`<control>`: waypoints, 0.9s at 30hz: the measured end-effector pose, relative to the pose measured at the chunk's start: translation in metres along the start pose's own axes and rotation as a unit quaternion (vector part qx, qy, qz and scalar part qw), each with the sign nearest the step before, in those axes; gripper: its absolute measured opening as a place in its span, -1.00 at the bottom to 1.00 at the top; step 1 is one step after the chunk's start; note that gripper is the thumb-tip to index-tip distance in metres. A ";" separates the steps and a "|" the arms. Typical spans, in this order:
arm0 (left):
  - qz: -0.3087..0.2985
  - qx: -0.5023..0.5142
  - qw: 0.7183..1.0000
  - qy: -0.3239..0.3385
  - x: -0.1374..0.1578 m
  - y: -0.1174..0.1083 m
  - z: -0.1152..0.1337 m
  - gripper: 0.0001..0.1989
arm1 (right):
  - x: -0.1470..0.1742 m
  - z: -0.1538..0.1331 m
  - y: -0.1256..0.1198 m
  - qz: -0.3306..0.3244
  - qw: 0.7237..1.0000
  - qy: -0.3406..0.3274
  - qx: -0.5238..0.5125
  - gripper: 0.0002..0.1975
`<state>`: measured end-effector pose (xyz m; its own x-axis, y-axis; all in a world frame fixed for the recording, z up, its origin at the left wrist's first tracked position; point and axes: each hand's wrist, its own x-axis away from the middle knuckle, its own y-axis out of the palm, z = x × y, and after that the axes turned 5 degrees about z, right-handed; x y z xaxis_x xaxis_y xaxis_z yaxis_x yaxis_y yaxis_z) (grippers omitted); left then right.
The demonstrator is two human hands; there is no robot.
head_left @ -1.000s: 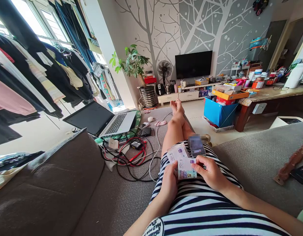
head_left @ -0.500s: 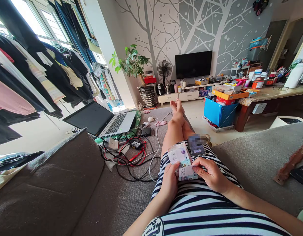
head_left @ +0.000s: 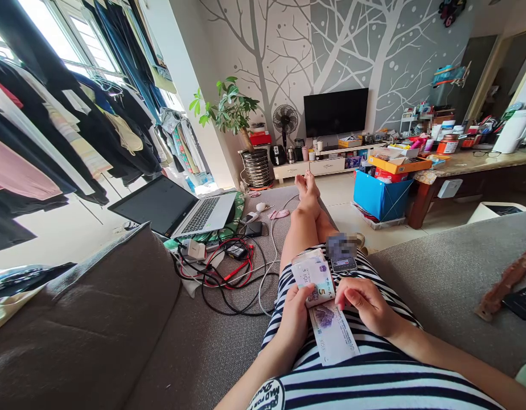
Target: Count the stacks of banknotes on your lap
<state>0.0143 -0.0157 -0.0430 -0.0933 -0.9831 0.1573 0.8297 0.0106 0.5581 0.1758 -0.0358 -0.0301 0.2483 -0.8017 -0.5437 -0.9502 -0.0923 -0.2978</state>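
Note:
My left hand point(head_left: 296, 312) is closed around a small stack of banknotes point(head_left: 313, 273), its thumb lying across the top note, which shows a 5. Below the stack a single banknote point(head_left: 333, 336) with a purple picture lies face up across my striped lap. Its upper edge meets the bottom of the stack. My right hand point(head_left: 368, 304) is curled at the stack's right edge, fingertips by the upper right corner of that single note. Whether it pinches anything is hidden. Just beyond the notes, a phone-like dark object point(head_left: 344, 263), partly blurred, rests on my thigh.
An open laptop point(head_left: 203, 216) stands to the left on the grey sofa point(head_left: 229, 347). Tangled cables point(head_left: 229, 279) and a charger point(head_left: 193, 249) lie beside it. A belt-like brown strip point(head_left: 508, 282) is at the far right. Beyond my feet is a television point(head_left: 336, 111).
The single note, earlier folded up at the lower edge of the stack by my right hand, now lies flat on my lap below it. My right hand has shifted slightly; my left keeps the stack.

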 end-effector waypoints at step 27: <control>-0.028 -0.026 0.999 0.038 -0.010 -0.013 -0.009 -0.76 | -0.002 0.003 0.005 0.038 0.994 0.040 0.099 -0.71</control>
<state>0.0095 -0.0080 -0.0591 -0.1004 -0.9929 0.0631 0.8514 -0.0530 0.5218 0.1713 -0.0326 -0.0327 0.1539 -0.8466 -0.5095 -0.9083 0.0818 -0.4102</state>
